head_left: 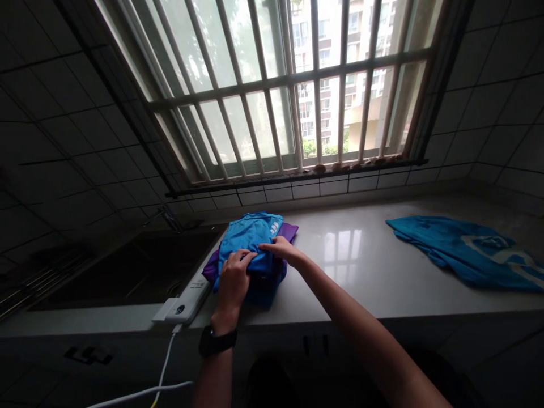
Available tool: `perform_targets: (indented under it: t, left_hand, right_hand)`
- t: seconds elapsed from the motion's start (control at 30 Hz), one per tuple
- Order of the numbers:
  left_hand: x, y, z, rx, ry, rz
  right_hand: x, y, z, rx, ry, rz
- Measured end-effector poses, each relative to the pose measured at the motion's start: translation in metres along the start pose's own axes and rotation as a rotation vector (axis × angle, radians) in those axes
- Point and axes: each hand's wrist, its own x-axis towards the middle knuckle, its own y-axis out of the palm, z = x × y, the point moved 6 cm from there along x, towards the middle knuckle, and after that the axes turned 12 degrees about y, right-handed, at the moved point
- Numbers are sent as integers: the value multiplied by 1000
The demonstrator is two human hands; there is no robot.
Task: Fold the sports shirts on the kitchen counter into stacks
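Observation:
A bright blue garment [250, 231] with a small white logo lies folded on top of a stack near the sink. Beneath it, purple cloth [289, 231] sticks out on both sides, and darker blue cloth [259, 298] hangs toward the counter's front. My left hand [235, 275], with a black watch on its wrist, grips the near left part of the blue garment with bent fingers. On the near right, my right hand [280, 249] pinches the same garment between thumb and fingers. Cloth partly hides the fingertips of both hands.
Left of the stack, a white power bank-like device [191, 300] with a white cable [167, 357] lies beside the dark sink [140, 266]. Another blue garment [450, 249] with a pale print is spread on the white counter [340, 283] at right. A barred window [289, 85] is behind.

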Motion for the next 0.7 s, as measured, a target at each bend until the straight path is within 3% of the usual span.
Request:
perform_targets:
  t: [0.1,0.2,0.27,0.37,0.43,0.5,0.6,0.7]
  left_hand:
    - [1,-10,0,48,17,-68]
    - [0,-15,0,65,21,-62]
    - [-1,-17,2,71,-37,4]
    - [-4,-21,2,94,-164,184]
    - [-6,-23,-4,72,-201,330]
    - [-4,-22,-14,5,-186,422]
    - [8,-14,-26,-46,-143,356]
    - [15,16,-25,30,-216,244]
  right_hand:
    - [-9,11,3,435,-75,61]
    - [-13,21,-3,746,72,215]
    - [-12,9,-9,892,119,87]
    - [-14,-20,-22,955,74,-252]
    - [-17,-33,-30,786,44,-385]
    - [-23,-39,-32,448,-30,-455]
    - [-36,-25,-26,-189,-237,-373]
    - [-54,-5,-32,-684,-340,-205]
